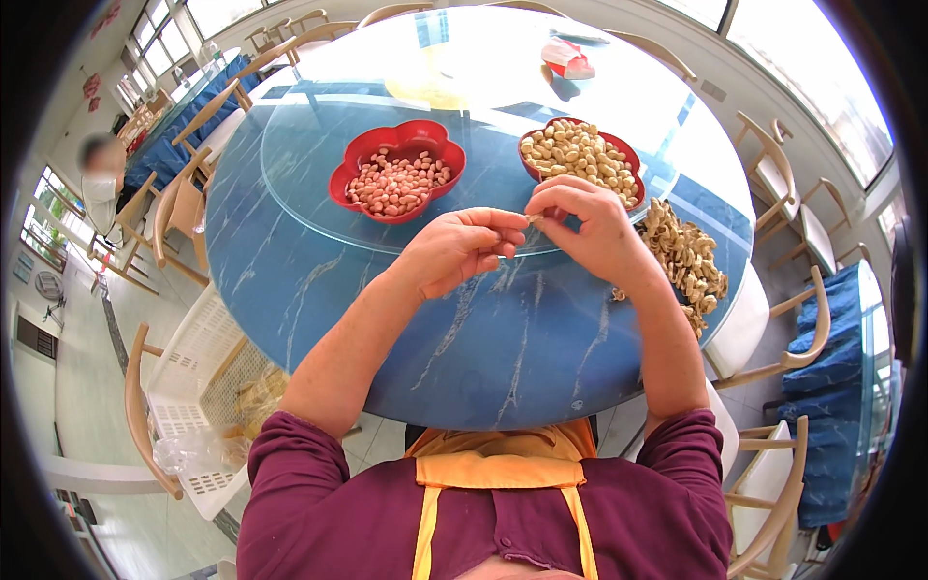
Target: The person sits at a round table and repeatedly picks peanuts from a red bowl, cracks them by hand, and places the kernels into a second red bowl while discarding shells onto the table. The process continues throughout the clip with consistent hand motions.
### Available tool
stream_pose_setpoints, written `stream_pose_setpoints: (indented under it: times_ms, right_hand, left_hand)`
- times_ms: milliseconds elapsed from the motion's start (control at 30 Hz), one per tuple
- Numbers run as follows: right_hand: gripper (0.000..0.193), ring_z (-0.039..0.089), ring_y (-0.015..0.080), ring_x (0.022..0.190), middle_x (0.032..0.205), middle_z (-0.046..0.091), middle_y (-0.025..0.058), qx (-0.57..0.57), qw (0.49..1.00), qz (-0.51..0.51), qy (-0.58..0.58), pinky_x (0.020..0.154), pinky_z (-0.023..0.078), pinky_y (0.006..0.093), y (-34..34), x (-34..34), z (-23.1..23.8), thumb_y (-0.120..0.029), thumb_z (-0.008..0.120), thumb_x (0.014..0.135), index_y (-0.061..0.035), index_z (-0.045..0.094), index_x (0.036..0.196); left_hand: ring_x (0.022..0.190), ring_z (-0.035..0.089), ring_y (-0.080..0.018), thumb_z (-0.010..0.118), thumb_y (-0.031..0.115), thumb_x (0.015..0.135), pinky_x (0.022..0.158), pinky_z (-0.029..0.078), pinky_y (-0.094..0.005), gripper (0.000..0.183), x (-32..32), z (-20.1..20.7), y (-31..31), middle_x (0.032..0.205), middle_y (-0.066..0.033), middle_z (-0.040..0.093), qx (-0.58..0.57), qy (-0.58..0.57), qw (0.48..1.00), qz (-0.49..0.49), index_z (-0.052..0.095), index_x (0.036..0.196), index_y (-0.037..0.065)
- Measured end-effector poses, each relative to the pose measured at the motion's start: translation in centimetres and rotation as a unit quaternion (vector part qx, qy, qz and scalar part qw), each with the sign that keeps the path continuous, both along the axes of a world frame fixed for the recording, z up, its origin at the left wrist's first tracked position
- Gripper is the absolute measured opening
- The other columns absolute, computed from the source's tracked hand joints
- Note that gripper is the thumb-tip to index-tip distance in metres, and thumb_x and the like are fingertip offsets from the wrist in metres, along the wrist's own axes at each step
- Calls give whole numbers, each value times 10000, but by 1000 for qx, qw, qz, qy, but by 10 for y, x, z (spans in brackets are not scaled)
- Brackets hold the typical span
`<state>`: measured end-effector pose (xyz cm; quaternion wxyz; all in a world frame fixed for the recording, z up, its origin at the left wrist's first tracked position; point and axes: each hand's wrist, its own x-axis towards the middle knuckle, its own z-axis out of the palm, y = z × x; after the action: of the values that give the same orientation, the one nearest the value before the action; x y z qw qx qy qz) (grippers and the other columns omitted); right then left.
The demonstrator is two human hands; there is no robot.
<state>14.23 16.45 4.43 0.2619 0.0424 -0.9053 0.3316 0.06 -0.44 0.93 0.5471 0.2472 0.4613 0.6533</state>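
Nearest us are our own apron [498, 471] and dark red sleeves, with both forearms reaching out over the blue marbled desk [503, 358]. From this head view, our left hand [459, 251] and right hand [590, 227] meet at the edge of the glass turntable [300, 155], pinching one small peanut [533, 219] between the fingertips. Both grips are nearly closed on it, thumbs against forefingers; the other fingers of the left hand curl inward, and we cannot tell whether they hold anything more.

What could go wrong, as we judge it: the peanut is tiny and held only at the tips, so a hard squeeze could shoot it out across the smooth desk (or off the edge). Shell bits might also drop into the red bowl of pink kernels [398, 174] just ahead. The second red bowl [583, 155] holds pale peanuts, and a heap of shells [688, 259] lies by our right wrist, easy to scatter with a sweep.
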Motion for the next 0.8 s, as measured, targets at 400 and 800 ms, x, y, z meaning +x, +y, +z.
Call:
stream_pose_setpoints:
  times_ms: [400, 800]
  right_hand:
    - [163, 678, 284, 782, 858, 710, 152, 126, 861, -428, -244, 750, 534, 370, 124, 52, -5, -113, 664, 758, -15, 736, 867]
    - [252, 683, 290, 939, 919, 727, 128, 145, 842, -471, -220, 855, 513, 415, 99, 38, 5, -297, 660, 870, -92, 737, 994]
  left_hand:
    - [833, 630, -130, 375, -129, 828, 705, 531, -262, 421, 13, -4, 0, 1003, -78, 666, -80, 331, 925, -169, 664, 1117, -28]
    - [913, 608, -131, 387, -128, 803, 803, 524, -279, 447, 11, -3, -3, 1023, -60, 671, -90, 379, 902, -188, 685, 1109, 4]
